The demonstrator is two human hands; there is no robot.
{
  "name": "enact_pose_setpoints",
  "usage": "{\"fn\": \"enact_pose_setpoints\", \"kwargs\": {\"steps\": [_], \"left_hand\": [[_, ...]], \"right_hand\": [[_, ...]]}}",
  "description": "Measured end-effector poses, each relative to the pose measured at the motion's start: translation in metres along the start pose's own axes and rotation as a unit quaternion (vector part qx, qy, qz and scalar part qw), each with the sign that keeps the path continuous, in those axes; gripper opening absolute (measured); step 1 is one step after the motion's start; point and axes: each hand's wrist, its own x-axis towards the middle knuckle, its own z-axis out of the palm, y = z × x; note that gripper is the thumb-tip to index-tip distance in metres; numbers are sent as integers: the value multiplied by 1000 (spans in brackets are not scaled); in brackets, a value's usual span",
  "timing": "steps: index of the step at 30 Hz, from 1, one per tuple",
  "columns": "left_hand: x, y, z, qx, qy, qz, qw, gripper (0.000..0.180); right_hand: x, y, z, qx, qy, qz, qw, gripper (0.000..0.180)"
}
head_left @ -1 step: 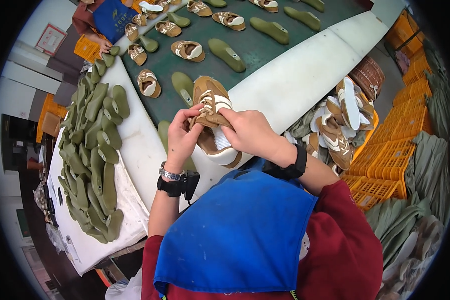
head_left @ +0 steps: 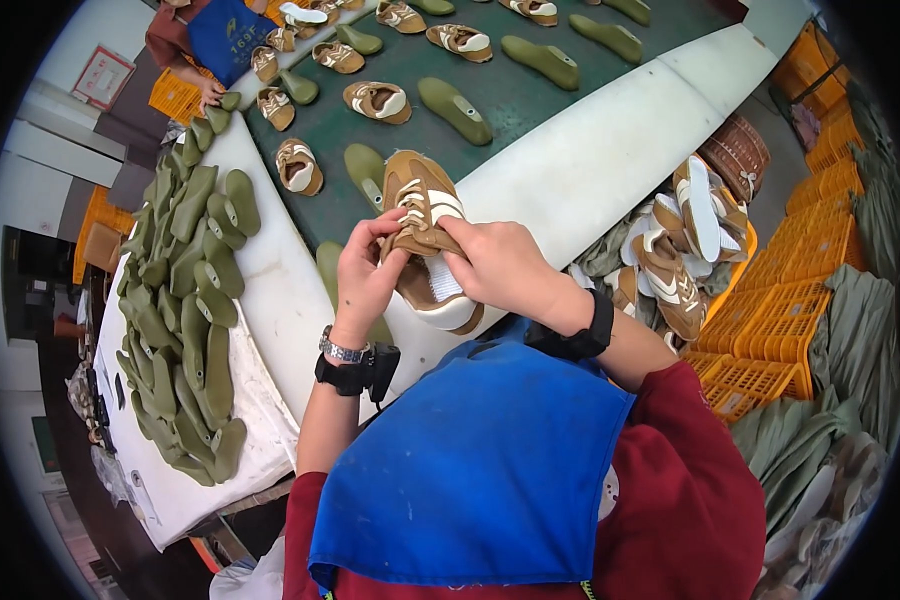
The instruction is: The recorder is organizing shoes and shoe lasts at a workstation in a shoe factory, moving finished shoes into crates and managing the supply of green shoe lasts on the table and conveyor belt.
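Note:
A brown sneaker (head_left: 418, 180) with white laces and white side stripes is held over the white table edge, its toe pointing away from me and its heel towards my apron. The fingers of my left hand (head_left: 365, 280) pinch the left side of its tongue and lace area. My right hand (head_left: 510, 268) grips the right side, thumb at the top of the laces. Between the hands, a white insole or lining shows in the shoe's opening. Just beyond the sneaker, a green shoe last (head_left: 364, 170) lies on the dark green work surface (head_left: 320, 220).
Other brown sneakers (head_left: 378, 101) and green lasts (head_left: 540, 62) lie across the green surface. A heap of lasts (head_left: 185, 310) fills the left table. To the right, a yellow container holds more sneakers (head_left: 670, 280), near orange crates (head_left: 770, 320). Another person's hand (head_left: 211, 93) is at the far left.

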Motion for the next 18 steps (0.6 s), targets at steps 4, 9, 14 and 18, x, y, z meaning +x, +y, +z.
{"fn": "enact_pose_setpoints", "kwargs": {"steps": [4, 9, 14, 18], "left_hand": [[-12, 2, 1, 280, -39, 79, 956, 43], [-43, -48, -30, 496, 6, 64, 866, 41], [-106, -83, -94, 606, 43, -72, 791, 54], [-102, -82, -84, 511, 18, -122, 851, 63]], "right_hand": [[-3, 39, 15, -39, -11, 14, 999, 23], [-48, 127, 31, -61, -236, 177, 953, 43], [-81, 184, -26, -126, 79, 235, 961, 32], [-137, 253, -96, -380, 160, 467, 782, 67]]}}
